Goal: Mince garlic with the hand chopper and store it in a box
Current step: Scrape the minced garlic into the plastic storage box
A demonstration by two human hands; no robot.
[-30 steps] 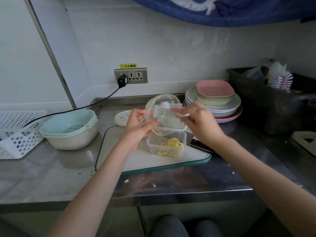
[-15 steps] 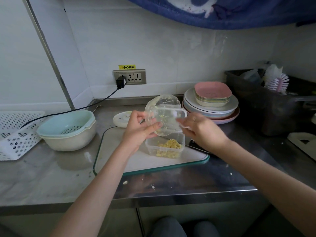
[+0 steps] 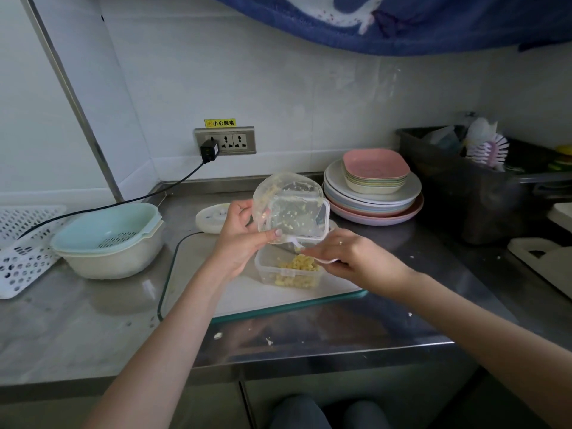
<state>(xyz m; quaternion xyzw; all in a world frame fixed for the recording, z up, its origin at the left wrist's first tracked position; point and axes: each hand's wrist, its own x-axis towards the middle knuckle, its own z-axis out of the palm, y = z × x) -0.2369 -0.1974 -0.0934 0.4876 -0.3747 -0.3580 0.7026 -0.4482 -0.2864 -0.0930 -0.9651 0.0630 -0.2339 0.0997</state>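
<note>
My left hand [image 3: 238, 239] holds the clear chopper bowl [image 3: 286, 205] tipped on its side over a small clear plastic box [image 3: 289, 272]. Bits of minced garlic stick to the bowl's inside. The box stands on a glass cutting board [image 3: 198, 274] and holds a heap of yellow minced garlic [image 3: 298, 269]. My right hand [image 3: 356, 258] pinches a small white spoon [image 3: 295, 243], whose tip sits at the bowl's lower rim, right above the box. The chopper's white lid [image 3: 212, 218] lies flat behind my left hand.
A pale green colander bowl [image 3: 106, 239] and a white perforated tray [image 3: 21, 252] stand at the left. Stacked plates [image 3: 374, 193] sit at the back right, next to a dark bin [image 3: 464, 181] with a brush. A black cable runs from the wall socket [image 3: 226, 140]. Garlic crumbs lie near the counter's front edge.
My right hand has dropped from inside the bowl to its lower rim, drawing the spoon down toward the box. The bowl has stayed tipped in my left hand.
</note>
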